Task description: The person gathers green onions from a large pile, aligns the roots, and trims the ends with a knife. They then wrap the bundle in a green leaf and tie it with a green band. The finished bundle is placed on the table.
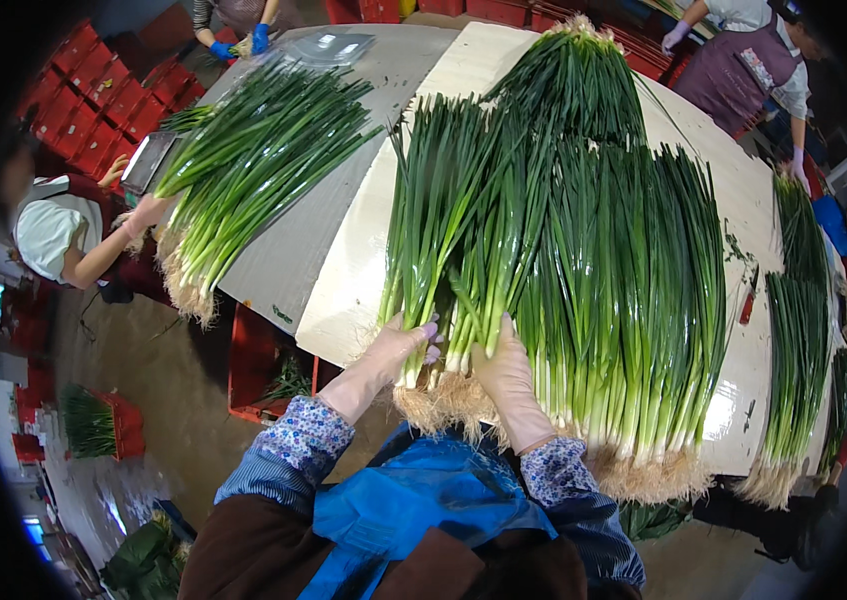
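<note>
Long green onions with pale stems and fibrous roots [641, 300] lie side by side across the white tabletop [344, 289], roots towards me. My left hand [382, 360], in a thin pale glove, is closed around a few stems [419, 337] at the left end of the row. Close to its right, my gloved right hand [506, 371] grips another few stems [500, 307] just above the roots. Its fingers are partly hidden behind the stems. A further bunch [573, 75] lies at the table's far side, its roots pointing away from me.
At the left, a co-worker's gloved hand [147, 214] touches a green onion pile [266, 150] near a metal scale [149, 161]. A red-handled knife [748, 300] lies right of the row. Two more people stand across the table. A red crate [251, 360] is below the table edge.
</note>
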`<action>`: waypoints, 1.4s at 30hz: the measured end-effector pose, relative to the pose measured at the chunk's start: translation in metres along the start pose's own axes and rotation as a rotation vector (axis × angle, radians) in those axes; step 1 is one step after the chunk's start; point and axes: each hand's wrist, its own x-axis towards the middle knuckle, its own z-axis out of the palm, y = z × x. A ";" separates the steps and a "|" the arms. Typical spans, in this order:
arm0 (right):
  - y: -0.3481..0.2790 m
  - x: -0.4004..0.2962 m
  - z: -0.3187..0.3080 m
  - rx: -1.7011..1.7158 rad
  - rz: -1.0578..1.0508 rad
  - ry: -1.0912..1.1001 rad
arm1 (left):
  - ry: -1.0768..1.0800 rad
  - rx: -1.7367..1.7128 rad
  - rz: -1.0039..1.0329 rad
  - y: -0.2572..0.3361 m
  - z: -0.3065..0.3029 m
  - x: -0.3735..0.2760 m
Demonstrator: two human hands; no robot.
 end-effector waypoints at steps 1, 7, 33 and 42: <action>0.011 0.005 0.000 0.084 -0.037 0.013 | -0.031 -0.019 0.024 0.001 -0.006 -0.003; 0.041 0.005 -0.008 0.176 -0.094 0.170 | -0.313 0.064 0.081 0.021 -0.023 -0.056; -0.155 0.019 0.003 1.340 -0.410 -0.599 | -0.570 0.139 -0.137 0.074 -0.109 -0.081; -0.142 0.019 -0.054 0.872 -0.222 0.005 | -0.557 0.111 -0.069 0.069 -0.124 -0.088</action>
